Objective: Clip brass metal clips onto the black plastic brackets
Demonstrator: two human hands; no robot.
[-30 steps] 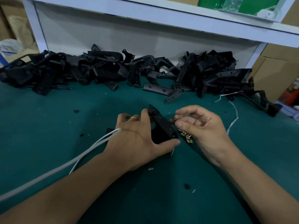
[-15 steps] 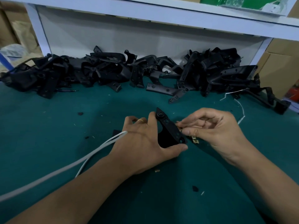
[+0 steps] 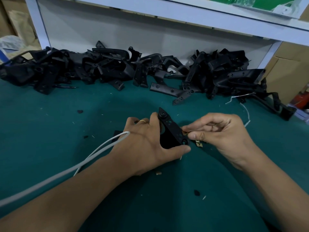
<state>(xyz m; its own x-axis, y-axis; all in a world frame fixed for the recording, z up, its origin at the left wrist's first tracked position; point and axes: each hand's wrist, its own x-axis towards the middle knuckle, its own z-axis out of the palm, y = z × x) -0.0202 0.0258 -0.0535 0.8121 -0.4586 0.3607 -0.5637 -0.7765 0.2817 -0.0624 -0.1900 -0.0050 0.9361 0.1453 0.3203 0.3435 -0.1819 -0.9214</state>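
Brass shows as a small glint at the centre of the scene: a brass clip (image 3: 185, 133) is pinched between thumb and forefinger of the right hand (image 3: 222, 131), whose remaining fingers are curled toward the palm. The clip touches the right edge of a black bracket (image 3: 170, 131), which stands on edge on the green worktop (image 3: 50, 148). The left hand (image 3: 150, 144) grips this bracket, thumb under its near end and fingers behind its far end; a ring is visible on one finger, and a white cord (image 3: 66, 171) loops over the back of the hand. Just right of the bracket's near end, partly under the right hand, loose clips (image 3: 199, 144) lie on the worktop. Along the far edge, against a white back panel (image 3: 133, 36), a pile of brackets (image 3: 133, 71) spreads from left to right.

Step in hand, as judged: seating one clip on the held bracket. Whether the clip is already engaged cannot be told at this size. The next move likely calls for a firm push from the right, with the clip kept square to the edge while the left hand braces against that push. A tilted clip may slip off or spring away. The size of the far pile suggests much of the task remains.
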